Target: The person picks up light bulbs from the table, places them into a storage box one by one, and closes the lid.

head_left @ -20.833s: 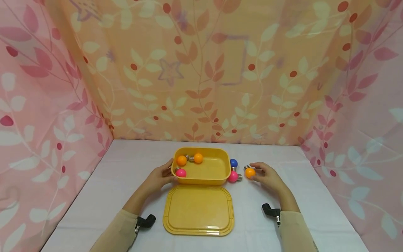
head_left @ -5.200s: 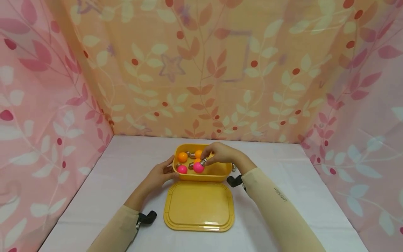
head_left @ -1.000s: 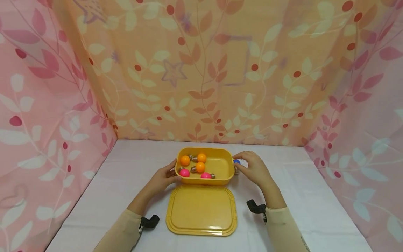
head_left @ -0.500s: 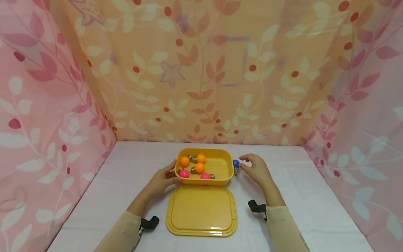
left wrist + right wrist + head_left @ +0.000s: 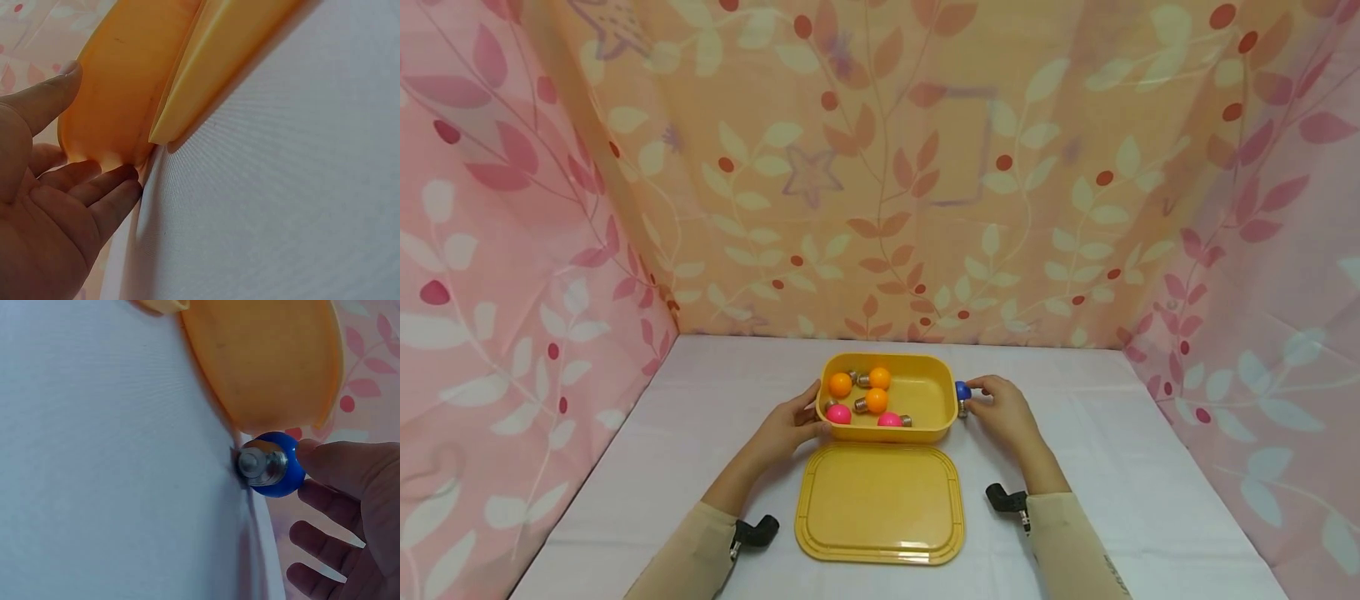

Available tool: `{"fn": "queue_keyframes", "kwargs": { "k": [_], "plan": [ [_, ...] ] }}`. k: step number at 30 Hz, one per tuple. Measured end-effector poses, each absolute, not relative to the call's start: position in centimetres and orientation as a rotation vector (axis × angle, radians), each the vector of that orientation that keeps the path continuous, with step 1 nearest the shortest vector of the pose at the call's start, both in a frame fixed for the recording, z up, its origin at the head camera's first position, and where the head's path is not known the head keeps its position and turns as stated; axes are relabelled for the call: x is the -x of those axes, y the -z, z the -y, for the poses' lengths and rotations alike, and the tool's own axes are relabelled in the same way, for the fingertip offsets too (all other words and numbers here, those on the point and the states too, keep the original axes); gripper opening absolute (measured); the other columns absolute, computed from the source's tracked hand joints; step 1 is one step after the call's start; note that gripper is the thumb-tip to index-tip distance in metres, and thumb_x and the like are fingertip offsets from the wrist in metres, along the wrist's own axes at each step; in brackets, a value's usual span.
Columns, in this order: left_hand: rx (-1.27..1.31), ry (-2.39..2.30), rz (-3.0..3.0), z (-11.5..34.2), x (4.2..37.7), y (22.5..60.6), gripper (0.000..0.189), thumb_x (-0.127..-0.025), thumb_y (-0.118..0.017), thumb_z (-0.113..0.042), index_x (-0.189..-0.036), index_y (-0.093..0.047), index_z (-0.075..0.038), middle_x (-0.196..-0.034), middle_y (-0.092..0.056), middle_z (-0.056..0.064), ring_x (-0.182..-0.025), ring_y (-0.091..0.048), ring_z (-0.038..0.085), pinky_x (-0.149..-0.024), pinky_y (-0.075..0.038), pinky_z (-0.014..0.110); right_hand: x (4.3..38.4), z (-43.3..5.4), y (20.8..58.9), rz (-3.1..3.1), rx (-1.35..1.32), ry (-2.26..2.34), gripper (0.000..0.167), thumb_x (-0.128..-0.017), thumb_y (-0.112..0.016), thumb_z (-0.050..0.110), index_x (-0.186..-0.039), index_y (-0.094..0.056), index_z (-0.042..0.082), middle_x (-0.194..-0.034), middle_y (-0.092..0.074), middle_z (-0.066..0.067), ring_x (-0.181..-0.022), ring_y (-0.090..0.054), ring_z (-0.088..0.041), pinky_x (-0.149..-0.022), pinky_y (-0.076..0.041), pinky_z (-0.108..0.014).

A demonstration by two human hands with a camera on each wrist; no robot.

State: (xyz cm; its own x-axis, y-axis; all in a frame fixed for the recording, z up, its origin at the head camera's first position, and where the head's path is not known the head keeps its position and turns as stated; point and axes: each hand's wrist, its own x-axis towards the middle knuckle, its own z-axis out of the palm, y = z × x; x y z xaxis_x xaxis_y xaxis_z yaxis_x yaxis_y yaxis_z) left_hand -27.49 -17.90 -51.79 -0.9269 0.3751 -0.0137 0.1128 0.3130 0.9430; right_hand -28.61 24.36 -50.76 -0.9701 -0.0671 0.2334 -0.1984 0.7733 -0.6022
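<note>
Beside the right end of a yellow plastic box (image 5: 887, 434), my right hand (image 5: 1009, 414) pinches a blue light bulb (image 5: 962, 390) between thumb and index finger. The right wrist view shows the bulb's metal screw base (image 5: 262, 464) facing the camera, while the other fingers of that hand are spread apart. My left hand (image 5: 786, 429) rests against the box's left end, thumb and fairly straight fingers touching the outer wall (image 5: 125, 81). In the box lie several bulbs: orange ones, such as this orange bulb (image 5: 840, 384), and two pink ones, including this pink bulb (image 5: 890, 419).
A yellow lid (image 5: 880, 502) lies flat in front of the box on the white tablecloth (image 5: 1120, 467). Floral cloth walls (image 5: 880, 208) stand behind and at both sides. Black wrist-camera mounts (image 5: 1006, 498) stick out at both sleeves.
An orange bulb and a pink one from the right side now lie in the box. In the last half second, my right hand moved slightly left and took hold of the blue bulb.
</note>
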Motion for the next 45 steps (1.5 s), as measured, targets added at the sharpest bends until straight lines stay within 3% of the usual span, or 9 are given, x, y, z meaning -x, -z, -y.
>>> {"fn": "queue_keyframes", "kwargs": {
  "k": [6,17,23,34,45],
  "plan": [
    [-0.465,-1.669,-2.332,17.9,27.5,51.9,0.092,-0.091,-0.079,-0.030,-0.164,-0.024,-0.018,-0.168,-0.029,0.009,-0.143,-0.048,0.029,-0.106,-0.049,0.028,28.7,-24.2,51.7,2.781,-0.178,-0.975,0.046,-0.088,-0.082,0.031,-0.128,-0.070,0.013,-0.130,-0.068,-0.012,-0.120,-0.062,-0.035,-0.108,-0.048,-0.057],
    [-0.450,-1.645,-2.357,18.0,27.3,51.7,0.093,-0.090,-0.079,-0.036,-0.164,-0.025,-0.024,-0.167,-0.030,0.007,-0.142,-0.051,0.028,-0.107,-0.050,0.030,29.2,-24.0,52.8,2.753,-0.143,-0.958,0.056,-0.082,-0.087,0.035,-0.130,-0.069,0.011,-0.126,-0.069,-0.012,-0.117,-0.062,-0.034,-0.107,-0.048,-0.054],
    [-0.436,-1.628,-2.389,17.9,27.2,51.3,0.092,-0.090,-0.080,-0.034,-0.164,-0.026,-0.026,-0.166,-0.033,0.010,-0.140,-0.052,0.030,-0.109,-0.049,0.037,29.4,-23.9,52.9,2.714,-0.135,-0.955,0.052,-0.083,-0.085,0.033,-0.128,-0.070,0.012,-0.118,-0.072,-0.008,-0.116,-0.063,-0.032,-0.107,-0.047,-0.053],
    [-0.421,-1.612,-2.403,17.9,27.6,51.2,0.092,-0.090,-0.080,-0.034,-0.164,-0.026,-0.027,-0.166,-0.033,0.010,-0.141,-0.051,0.029,-0.108,-0.048,0.035,29.3,-24.0,52.3,2.730,-0.077,-1.002,0.041,-0.087,-0.081,0.025,-0.124,-0.071,0.009,-0.113,-0.074,-0.008,-0.109,-0.065,-0.031,-0.102,-0.050,-0.053],
    [-0.468,-1.654,-2.347,17.8,27.4,51.5,0.092,-0.092,-0.079,-0.028,-0.164,-0.024,-0.021,-0.167,-0.031,0.010,-0.142,-0.050,0.029,-0.106,-0.050,0.029,28.9,-24.4,53.0,2.701,-0.023,-1.079,0.032,-0.087,-0.079,0.022,-0.114,-0.073,0.008,-0.110,-0.074,-0.010,-0.103,-0.065,-0.029,-0.096,-0.053,-0.051]
  ]
}}
